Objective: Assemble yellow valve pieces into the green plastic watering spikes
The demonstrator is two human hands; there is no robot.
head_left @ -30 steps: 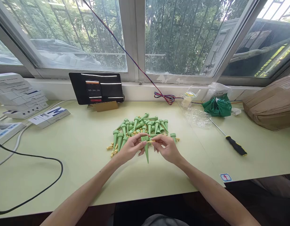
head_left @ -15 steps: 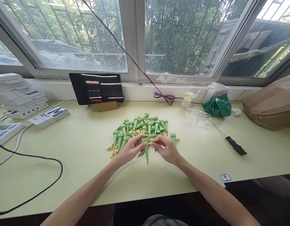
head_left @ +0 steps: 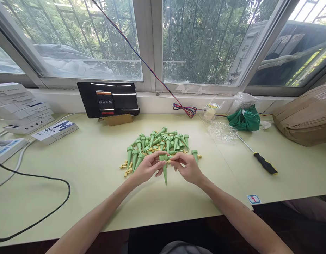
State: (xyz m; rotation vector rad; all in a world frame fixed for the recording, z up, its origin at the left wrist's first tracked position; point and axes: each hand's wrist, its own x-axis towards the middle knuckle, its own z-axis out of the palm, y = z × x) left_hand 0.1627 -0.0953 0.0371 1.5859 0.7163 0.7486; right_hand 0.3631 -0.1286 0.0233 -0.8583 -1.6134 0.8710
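Observation:
A green plant watering spike (head_left: 165, 173) points downward between my hands, its ribbed cap at the top. My left hand (head_left: 148, 166) is closed on it, fingers and thumb around the cap end. With thumb and forefinger, my right hand (head_left: 188, 167) pinches a small yellow valve piece (head_left: 168, 161) against the spike's side; the fingertips partly hide it. Just beyond my hands lies a heap of green spikes (head_left: 168, 142). Small yellow pieces (head_left: 128, 171) are scattered among them and at the heap's left edge.
A screwdriver (head_left: 264, 163) lies to the right, near crumpled clear plastic (head_left: 223, 132) and a green bag (head_left: 244, 119). At the back stands a tablet (head_left: 125, 100). White boxes (head_left: 55, 131) and a black cable (head_left: 69, 187) are at left, a wrapped carton (head_left: 305, 116) at far right.
The held spike has dropped very slightly, and the right fingertips have shifted a little around the yellow piece. Both hands keep their hold; the heap is unchanged.

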